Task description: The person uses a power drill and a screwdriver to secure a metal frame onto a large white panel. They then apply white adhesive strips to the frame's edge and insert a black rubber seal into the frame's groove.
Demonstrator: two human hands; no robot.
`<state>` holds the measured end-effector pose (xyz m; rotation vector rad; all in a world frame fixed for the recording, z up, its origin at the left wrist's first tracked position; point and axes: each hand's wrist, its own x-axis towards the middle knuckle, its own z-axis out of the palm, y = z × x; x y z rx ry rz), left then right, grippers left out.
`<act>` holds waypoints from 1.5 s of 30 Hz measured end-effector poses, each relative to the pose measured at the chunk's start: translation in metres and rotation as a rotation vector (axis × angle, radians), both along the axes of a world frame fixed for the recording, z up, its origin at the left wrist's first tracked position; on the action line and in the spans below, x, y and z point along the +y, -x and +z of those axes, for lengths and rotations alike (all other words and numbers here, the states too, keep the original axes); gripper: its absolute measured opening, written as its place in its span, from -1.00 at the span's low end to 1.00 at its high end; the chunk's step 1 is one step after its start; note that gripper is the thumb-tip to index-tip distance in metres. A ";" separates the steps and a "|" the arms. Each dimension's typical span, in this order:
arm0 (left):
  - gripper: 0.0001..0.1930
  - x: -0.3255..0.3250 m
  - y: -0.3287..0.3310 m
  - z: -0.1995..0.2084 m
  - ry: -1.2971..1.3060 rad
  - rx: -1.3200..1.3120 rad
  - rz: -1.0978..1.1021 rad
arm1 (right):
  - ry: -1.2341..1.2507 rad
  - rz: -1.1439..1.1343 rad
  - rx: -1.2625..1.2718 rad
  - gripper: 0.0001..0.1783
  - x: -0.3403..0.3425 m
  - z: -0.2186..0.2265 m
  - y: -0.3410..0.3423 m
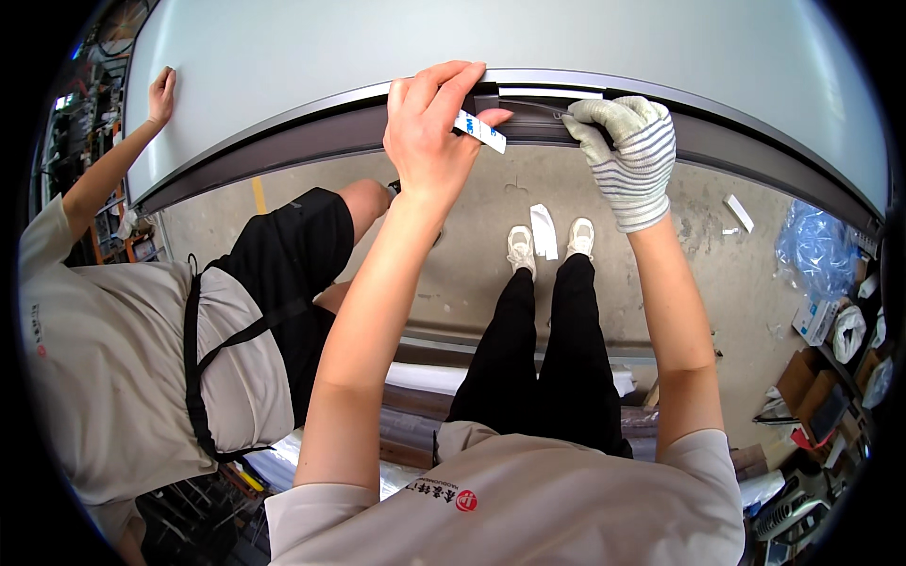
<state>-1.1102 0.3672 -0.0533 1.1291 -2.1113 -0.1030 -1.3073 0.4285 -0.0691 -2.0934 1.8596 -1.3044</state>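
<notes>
"What's cut off?"
"The pale panel [566, 38], up top; a dark rail [330, 135] edges it."
"Grips?"
"Left hand [429, 137] on the rail: can't tell. Gloved right hand [634, 151]: closed."
"Smaller?"
"A white strip [483, 132], partly hidden by the left; at the rail, a thin wire [533, 104] the right pinches, its end unclear."

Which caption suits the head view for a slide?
Bare left hand and gloved right hand at a pale panel with dark edging.
</notes>
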 end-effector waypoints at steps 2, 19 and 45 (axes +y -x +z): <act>-0.53 -0.003 0.000 -0.002 0.007 0.027 -0.001 | -0.012 -0.014 -0.020 -0.86 0.000 0.001 -0.002; -0.53 0.000 0.006 -0.002 -0.057 0.086 0.016 | -0.022 0.041 -0.039 -0.89 0.000 0.004 0.001; -0.37 0.006 0.034 0.001 0.027 -0.117 0.170 | 0.231 -0.220 -0.119 -0.75 0.001 -0.010 -0.015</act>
